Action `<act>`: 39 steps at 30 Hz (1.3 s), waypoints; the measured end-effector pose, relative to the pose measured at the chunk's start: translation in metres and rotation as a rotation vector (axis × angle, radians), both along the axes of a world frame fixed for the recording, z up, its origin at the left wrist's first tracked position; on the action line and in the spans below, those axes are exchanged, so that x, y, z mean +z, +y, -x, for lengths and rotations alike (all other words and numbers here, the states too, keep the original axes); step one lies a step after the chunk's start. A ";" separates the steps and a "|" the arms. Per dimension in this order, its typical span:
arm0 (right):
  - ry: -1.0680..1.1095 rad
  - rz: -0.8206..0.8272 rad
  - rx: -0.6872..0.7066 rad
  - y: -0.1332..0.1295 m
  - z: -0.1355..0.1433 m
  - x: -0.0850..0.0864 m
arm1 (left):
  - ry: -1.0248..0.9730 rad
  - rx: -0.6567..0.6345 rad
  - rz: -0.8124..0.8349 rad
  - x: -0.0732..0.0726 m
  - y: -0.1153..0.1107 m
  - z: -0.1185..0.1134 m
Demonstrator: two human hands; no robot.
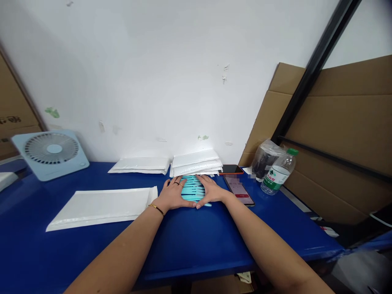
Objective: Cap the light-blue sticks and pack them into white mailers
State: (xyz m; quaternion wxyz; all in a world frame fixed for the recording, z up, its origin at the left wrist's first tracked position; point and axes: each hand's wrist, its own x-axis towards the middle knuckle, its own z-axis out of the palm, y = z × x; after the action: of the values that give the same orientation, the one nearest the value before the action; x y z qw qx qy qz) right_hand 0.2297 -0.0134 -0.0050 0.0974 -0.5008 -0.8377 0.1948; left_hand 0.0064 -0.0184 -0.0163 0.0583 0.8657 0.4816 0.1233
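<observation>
Teal sticks (192, 191) lie in a loose row on the table (196, 245), with the left hand (172, 196) and right hand (212, 191) half open, cupped around them. Uneven squeezing could make them overlap, or a far-side push jam them into those mailers (196, 162).

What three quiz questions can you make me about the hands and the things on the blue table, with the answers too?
1. True or false: the fan is to the left of the plastic bottle.

2. The left hand and right hand are around some thin strips. What colour are the strips?
A) red
B) turquoise
C) black

3. Fill in the missing word: the gold bracelet is on the ____ wrist.

Key: 1 true; 2 B; 3 left
</observation>
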 end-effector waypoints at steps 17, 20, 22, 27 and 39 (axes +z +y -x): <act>0.065 -0.150 0.211 -0.024 0.007 0.017 | 0.037 -0.034 -0.092 0.018 -0.015 -0.008; -0.010 -0.221 0.206 -0.037 0.014 0.022 | 0.052 -0.099 -0.092 0.018 -0.020 -0.012; -0.090 -0.249 0.185 -0.043 0.019 0.024 | 0.078 -0.153 -0.093 0.019 -0.024 -0.017; -0.361 -0.204 0.145 -0.049 0.035 0.028 | 0.106 -0.165 -0.077 0.023 -0.037 -0.031; -0.338 -0.448 -0.043 -0.109 0.039 0.131 | -0.383 0.016 -0.030 0.044 -0.075 -0.043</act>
State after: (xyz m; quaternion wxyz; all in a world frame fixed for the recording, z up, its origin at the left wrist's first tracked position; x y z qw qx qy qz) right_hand 0.1903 -0.1222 0.1263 0.0687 -0.5095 -0.8536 -0.0838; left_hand 0.0495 -0.0934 0.0277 0.1352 0.8233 0.4666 0.2934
